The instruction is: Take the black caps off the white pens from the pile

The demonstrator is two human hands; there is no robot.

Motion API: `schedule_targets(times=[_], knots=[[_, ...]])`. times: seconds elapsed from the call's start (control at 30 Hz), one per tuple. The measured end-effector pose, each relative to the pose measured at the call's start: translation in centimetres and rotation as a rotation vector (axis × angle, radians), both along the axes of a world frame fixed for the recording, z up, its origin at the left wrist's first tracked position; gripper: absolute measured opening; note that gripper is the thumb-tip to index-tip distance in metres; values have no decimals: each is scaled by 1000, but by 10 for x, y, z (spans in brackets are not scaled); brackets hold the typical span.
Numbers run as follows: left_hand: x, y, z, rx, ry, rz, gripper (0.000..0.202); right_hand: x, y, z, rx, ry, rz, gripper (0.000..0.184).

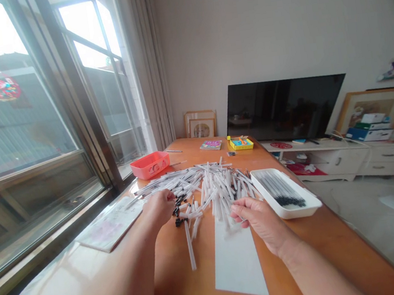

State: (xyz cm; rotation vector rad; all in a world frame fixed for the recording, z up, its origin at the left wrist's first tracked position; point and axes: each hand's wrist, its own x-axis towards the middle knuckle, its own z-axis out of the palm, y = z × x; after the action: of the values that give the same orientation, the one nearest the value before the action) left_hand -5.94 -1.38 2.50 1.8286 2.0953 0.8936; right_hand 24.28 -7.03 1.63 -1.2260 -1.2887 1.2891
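My left hand [160, 206] is closed, its fingertips curled down beside a small pile of black pen caps [179, 203]. Whatever those fingers hold, if anything, is hidden. Thumb and forefinger of my right hand [254, 213] are pinched together at the near edge of a heap of translucent white pen barrels [217, 191]; what lies between them is too blurred to name. Slim pen refills [165, 183] spread across the heap's left part. A single barrel [191, 252] points toward me. Under the heap's near edge lies a white paper strip [237, 265].
Right of the heap, a white tray [313, 205] holds a row of black-tipped pens or refills. A red plastic basket [150, 165] stands at the back left. A notebook [111, 226] lies left, a yellow box [240, 143] and a booklet [211, 144] at the far end.
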Motion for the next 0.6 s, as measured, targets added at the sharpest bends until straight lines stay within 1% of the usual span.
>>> schedule_targets(times=[0.13, 0.3, 0.5, 0.6], knots=[[5, 2, -4, -7, 49, 3, 13, 3, 2, 2, -3, 6, -18, 31], [12, 3, -6, -48, 143, -42, 18, 5, 3, 4, -6, 1, -22, 32], [16, 1, -4, -79, 186, -77, 21, 4, 3, 5, -25, -4, -3, 33], [16, 2, -6, -76, 166, -89, 21, 4, 3, 4, -28, -10, 8, 36]])
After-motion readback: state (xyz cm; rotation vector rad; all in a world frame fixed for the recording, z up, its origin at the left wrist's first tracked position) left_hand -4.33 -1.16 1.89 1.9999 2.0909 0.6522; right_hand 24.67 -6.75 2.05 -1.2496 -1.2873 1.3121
